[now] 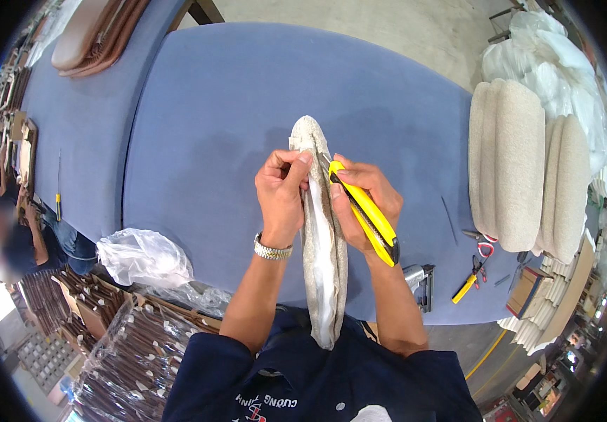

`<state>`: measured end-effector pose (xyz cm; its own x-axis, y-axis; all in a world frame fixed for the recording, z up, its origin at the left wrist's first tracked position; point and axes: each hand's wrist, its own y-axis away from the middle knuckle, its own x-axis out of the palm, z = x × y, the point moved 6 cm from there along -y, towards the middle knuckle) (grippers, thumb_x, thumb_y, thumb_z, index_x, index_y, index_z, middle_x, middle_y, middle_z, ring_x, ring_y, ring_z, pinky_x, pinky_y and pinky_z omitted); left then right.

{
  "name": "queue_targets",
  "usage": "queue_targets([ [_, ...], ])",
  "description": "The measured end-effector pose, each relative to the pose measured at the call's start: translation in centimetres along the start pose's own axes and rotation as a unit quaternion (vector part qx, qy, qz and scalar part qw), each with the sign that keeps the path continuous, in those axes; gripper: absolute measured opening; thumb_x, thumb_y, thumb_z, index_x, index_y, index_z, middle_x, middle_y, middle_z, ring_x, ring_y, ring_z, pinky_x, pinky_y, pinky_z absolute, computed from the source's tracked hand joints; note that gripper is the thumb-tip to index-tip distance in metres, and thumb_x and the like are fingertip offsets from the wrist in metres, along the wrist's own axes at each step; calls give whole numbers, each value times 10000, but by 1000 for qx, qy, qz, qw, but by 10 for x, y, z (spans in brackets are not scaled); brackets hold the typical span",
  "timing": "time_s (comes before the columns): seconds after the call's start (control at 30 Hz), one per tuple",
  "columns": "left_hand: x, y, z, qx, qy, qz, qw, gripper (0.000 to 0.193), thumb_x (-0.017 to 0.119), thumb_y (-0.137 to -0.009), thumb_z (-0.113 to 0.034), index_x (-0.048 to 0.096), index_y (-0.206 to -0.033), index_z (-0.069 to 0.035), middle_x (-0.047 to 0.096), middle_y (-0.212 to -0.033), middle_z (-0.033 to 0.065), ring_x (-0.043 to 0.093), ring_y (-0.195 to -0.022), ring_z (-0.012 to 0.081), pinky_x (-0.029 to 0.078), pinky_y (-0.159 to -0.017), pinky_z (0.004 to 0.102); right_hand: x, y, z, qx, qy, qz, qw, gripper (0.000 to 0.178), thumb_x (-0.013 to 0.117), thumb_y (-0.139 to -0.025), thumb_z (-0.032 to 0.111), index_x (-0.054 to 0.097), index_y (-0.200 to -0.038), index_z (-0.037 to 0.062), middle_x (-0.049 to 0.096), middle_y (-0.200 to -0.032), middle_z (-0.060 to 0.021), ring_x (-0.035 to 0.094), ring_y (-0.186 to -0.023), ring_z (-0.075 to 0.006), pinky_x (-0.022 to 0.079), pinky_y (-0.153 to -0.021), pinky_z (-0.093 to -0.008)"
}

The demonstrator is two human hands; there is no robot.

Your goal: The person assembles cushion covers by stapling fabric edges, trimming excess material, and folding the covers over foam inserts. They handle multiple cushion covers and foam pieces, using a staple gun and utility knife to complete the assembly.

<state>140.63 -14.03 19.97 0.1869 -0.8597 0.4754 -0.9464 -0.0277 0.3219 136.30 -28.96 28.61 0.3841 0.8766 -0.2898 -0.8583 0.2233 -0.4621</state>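
Note:
A long beige fabric-covered cushion [341, 281] stands on edge in front of me, one end toward my body. White filling shows through the lengthwise gap in its cover. My left hand [282, 186] pinches the cover's fabric near the far end, thumb against fingers. In my right hand [370, 197] is a yellow and black utility knife [368, 214]. Its blade end points at the cover's edge close to my left fingertips; whether it touches the fabric I cannot tell.
The blue padded table [212, 105] spreads around the work. Stacked beige cushions [507, 165] and clear plastic bags [546, 63] are at the right. Pliers [482, 246], a yellow-handled cutter [466, 287] and a staple gun [419, 281] lie near right. Crumpled plastic [145, 257] sits near left; a person [18, 232] is beyond.

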Motion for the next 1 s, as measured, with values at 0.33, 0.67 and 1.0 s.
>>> queue_targets([
  [0.33,-2,3,5,-16,80,5,997,77,698,-964,-70,643,-911,-78,633,-769,1,560,-679,70,476,-654,233,-16,31,8,28,-2,-1,1000,207,750,-804,-18,681,-995,28,768,-1043,-193,763,-853,-284,604,-741,-334],
  [0.67,-1,4,3,-80,210,-9,974,122,674,-969,-77,632,-855,-86,611,-766,-7,538,-679,85,469,-644,251,-31,66,20,67,-31,-12,997,200,752,-812,-16,679,-992,29,768,-1051,-196,770,-886,-285,606,-761,-329],
  [1.0,6,11,-24,-49,205,47,976,82,627,-981,-48,664,-908,-55,667,-861,26,602,-784,110,517,-746,280,-50,108,44,104,-44,-6,994,169,725,-840,-36,667,-990,15,751,-1058,-260,775,-938,-312,614,-816,-356],
])
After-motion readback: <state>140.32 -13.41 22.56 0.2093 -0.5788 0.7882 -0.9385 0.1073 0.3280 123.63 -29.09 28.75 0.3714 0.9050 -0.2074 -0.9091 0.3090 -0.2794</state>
